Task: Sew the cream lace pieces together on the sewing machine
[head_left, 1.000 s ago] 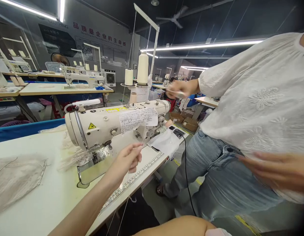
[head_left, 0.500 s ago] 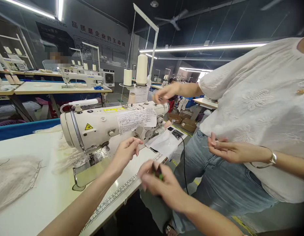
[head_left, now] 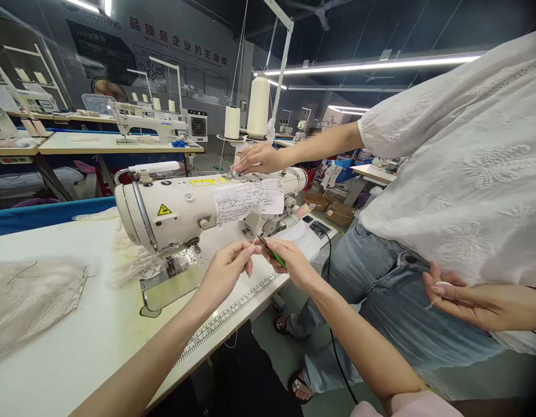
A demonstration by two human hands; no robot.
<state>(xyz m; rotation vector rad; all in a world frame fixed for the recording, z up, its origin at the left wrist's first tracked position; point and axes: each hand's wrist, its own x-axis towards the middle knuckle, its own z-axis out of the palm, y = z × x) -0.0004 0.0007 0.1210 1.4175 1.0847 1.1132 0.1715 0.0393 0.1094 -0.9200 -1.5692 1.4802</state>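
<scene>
Both pinches are shut: my left hand [head_left: 227,272] nips the probably limp, wispy thread [head_left: 253,242] near its tip, my right hand [head_left: 294,263] a green tool [head_left: 272,255].

The sewing machine [head_left: 181,214] has a smooth, glossy, cream-enamelled metal body, with a bright bare-metal plate [head_left: 170,284] under its head. A sheet of matt, creased paper [head_left: 246,200] is taped to its front. The table [head_left: 77,359] beneath it is smooth, matt white laminate. Left of the machine lies sheer, gauzy cloth [head_left: 29,295] with frayed edges. In front of the machine the right hand [head_left: 294,263] holds snips [head_left: 272,255] of glossy green plastic, and the left hand [head_left: 227,269] pinches fine pale thread [head_left: 253,241]. Right of the machine, a person wears a white embroidered blouse [head_left: 467,162] and faded denim jeans [head_left: 381,289].
</scene>
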